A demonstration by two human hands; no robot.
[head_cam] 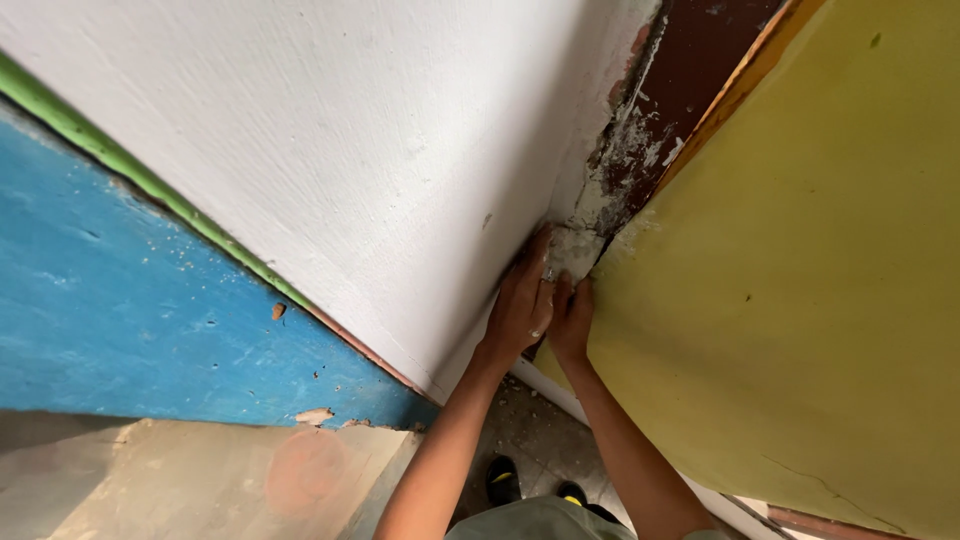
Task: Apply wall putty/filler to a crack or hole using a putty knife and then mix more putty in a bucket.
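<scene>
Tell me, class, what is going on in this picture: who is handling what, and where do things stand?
A person, seen from above, presses both bare hands into a wall corner. The left hand lies flat on the white wall, fingers reaching a rough patch of whitish filler at the corner. The right hand rests beside it, against the edge of the yellow wall. Above the patch, a dark brown strip shows flaking paint. Whether either hand holds a tool cannot be told.

The left hand (pixel 520 305) lies flat on the wall (pixel 330 130), touching the right hand (pixel 570 320) just beside it at the wall's corner edge. A door frame (pixel 680 90) stands right of that corner, the door (pixel 830 260) further right, the floor (pixel 535 435) below
</scene>
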